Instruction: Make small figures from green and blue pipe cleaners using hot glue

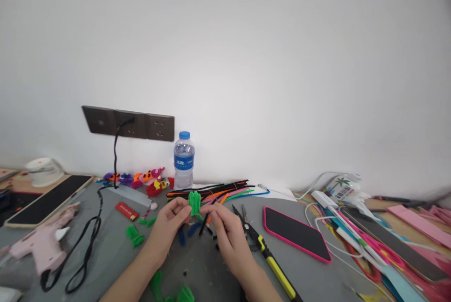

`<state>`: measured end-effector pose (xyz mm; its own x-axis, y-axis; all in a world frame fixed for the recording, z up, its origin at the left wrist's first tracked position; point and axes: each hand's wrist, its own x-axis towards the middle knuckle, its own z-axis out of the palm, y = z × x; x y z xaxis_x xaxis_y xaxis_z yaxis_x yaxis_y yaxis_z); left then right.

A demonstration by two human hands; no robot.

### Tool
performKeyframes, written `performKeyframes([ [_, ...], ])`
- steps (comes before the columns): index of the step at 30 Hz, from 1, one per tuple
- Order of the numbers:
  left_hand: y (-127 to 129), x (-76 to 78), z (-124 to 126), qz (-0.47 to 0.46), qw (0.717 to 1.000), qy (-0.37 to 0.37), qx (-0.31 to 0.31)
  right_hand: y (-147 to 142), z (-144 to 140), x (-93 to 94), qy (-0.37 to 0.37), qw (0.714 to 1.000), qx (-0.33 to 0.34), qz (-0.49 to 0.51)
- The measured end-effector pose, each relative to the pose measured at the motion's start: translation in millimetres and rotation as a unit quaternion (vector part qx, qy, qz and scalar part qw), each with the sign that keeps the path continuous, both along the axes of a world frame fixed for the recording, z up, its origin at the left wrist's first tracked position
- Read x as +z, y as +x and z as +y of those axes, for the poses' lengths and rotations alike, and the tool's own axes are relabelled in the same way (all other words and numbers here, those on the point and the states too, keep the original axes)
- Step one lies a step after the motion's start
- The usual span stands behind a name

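A small green piece of bent fuzzy pipe cleaner (194, 203) stands upright between my hands, its strands folded side by side. My left hand (168, 228) pinches it from the left between thumb and fingers. From the right, my right hand (228, 232) closes its fingertips at its lower edge, where a short green end pokes down. Beneath and around the hands lie more green pipe-cleaner pieces (134, 235) and short blue bits (193, 229). Behind them is a bundle of pipe cleaners (214, 192) in black, orange, pink and green.
Yellow-and-black pliers (269, 257) and a pink-cased phone (298, 235) lie to the right. A water bottle (183, 161) stands by the wall. On the left are a pink glue gun (42, 243) with its black cord (95, 231) and another phone (51, 201).
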<state>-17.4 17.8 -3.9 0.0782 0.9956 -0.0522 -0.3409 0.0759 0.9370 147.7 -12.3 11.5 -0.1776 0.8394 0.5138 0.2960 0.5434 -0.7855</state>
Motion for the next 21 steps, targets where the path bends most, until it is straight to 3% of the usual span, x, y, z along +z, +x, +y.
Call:
performKeyframes([
  [21, -0.7, -1.2, 0.6, 0.011, 1.0, -0.004, -0.002, 0.0, -0.5, 1.0, 0.014, 1.0, 0.003, -0.015],
])
